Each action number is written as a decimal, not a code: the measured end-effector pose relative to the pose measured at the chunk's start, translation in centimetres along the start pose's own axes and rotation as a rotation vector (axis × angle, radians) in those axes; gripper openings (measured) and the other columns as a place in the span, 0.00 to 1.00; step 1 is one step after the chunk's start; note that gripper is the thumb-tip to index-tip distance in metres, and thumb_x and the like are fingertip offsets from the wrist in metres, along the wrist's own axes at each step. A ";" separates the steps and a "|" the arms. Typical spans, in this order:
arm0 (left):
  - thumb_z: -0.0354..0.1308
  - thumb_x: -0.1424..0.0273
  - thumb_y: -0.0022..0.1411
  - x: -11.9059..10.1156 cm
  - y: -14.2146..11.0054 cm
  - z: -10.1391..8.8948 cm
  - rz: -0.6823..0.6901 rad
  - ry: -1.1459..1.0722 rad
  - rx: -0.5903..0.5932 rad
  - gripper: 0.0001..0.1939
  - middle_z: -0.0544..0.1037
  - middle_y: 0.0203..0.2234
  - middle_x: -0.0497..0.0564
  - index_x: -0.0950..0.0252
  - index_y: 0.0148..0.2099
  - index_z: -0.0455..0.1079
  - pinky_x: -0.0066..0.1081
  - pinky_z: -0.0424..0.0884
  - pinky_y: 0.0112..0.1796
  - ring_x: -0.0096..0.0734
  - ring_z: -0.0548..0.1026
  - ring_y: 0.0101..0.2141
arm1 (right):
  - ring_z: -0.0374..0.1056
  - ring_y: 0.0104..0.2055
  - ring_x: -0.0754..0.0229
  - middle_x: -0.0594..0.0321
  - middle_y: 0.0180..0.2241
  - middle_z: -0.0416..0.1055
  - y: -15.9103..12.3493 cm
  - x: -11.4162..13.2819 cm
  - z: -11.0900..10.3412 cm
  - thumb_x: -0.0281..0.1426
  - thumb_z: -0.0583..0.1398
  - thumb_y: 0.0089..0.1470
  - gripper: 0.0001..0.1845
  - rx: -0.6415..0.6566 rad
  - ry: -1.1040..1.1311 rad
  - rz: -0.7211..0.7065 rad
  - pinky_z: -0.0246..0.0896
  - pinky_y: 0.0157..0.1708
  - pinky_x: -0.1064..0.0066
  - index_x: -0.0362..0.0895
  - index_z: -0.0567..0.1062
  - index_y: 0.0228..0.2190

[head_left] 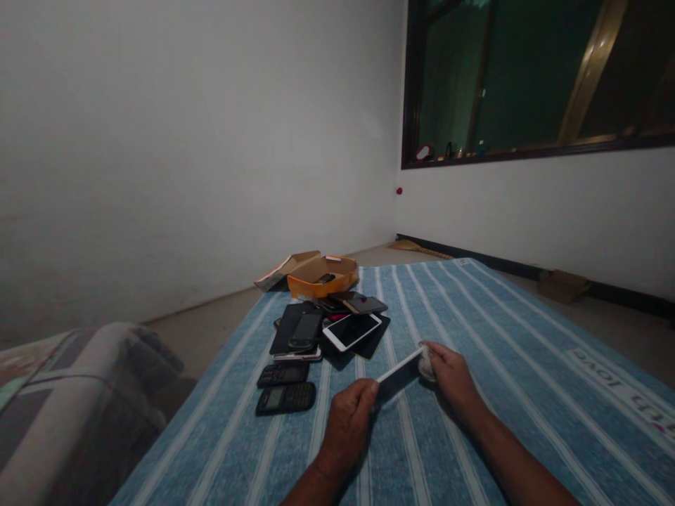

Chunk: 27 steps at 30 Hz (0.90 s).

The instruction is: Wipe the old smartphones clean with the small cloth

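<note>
My left hand [349, 420] is closed on the near end of a thin white phone [399, 367] held edge-on above the blue striped cloth [474, 337]. At the phone's far end my right hand [449, 374] is closed on a small white wad [426, 363], pressed against the phone. A pile of phones [330, 325] lies just beyond my hands, with a white-framed one [351, 331] on top. Two small black keypad phones [285, 386] lie to the left of my left hand.
An open orange cardboard box [320, 274] with something dark inside sits at the cloth's far edge. A folded blanket [79, 393] lies at the left. A small cardboard box [562, 284] rests by the right wall under a dark window [538, 77].
</note>
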<state>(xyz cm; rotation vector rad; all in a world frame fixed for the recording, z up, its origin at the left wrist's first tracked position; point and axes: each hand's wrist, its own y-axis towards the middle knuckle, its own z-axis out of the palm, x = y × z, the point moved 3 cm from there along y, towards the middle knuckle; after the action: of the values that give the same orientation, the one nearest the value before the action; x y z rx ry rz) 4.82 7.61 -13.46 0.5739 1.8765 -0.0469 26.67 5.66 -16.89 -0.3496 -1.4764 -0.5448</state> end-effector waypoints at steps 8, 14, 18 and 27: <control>0.49 0.47 0.62 0.3 -0.1 -0.2 0.002 -0.034 -0.022 0.27 0.67 0.20 0.47 0.65 0.26 0.68 0.29 0.62 0.30 0.31 0.65 0.26 | 0.70 0.27 0.59 0.61 0.29 0.76 -0.9 0.6 0.2 0.36 0.64 0.41 0.26 0.106 0.156 0.075 0.67 0.27 0.69 0.39 0.79 0.44; 0.49 0.48 0.62 0.6 -0.2 -0.4 -0.042 -0.078 -0.005 0.26 0.68 0.22 0.47 0.66 0.28 0.70 0.30 0.63 0.32 0.32 0.66 0.28 | 0.70 0.25 0.58 0.60 0.27 0.76 -0.7 2.2 -0.3 0.36 0.63 0.42 0.19 0.106 0.025 -0.021 0.66 0.25 0.68 0.41 0.81 0.38; 0.48 0.49 0.63 0.6 -0.2 -0.2 -0.050 -0.096 0.041 0.26 0.68 0.23 0.48 0.67 0.30 0.71 0.30 0.62 0.33 0.32 0.65 0.28 | 0.72 0.32 0.54 0.59 0.31 0.77 -0.5 4.5 -1.0 0.35 0.62 0.44 0.14 0.091 -0.143 -0.230 0.69 0.33 0.64 0.43 0.82 0.34; 0.46 0.57 0.66 0.8 -0.1 0.6 0.028 -0.051 0.137 0.21 0.65 0.22 0.46 0.66 0.29 0.68 0.29 0.60 0.31 0.29 0.63 0.27 | 0.71 0.35 0.57 0.59 0.32 0.75 -3.0 10.1 -0.3 0.32 0.56 0.58 0.12 0.206 -0.518 -0.706 0.66 0.35 0.69 0.45 0.79 0.36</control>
<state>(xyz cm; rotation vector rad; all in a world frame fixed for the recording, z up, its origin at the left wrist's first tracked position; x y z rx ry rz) 5.09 7.64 -14.43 0.6866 1.8250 -0.1715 25.36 1.74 -7.19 0.2353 -2.1500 -0.8919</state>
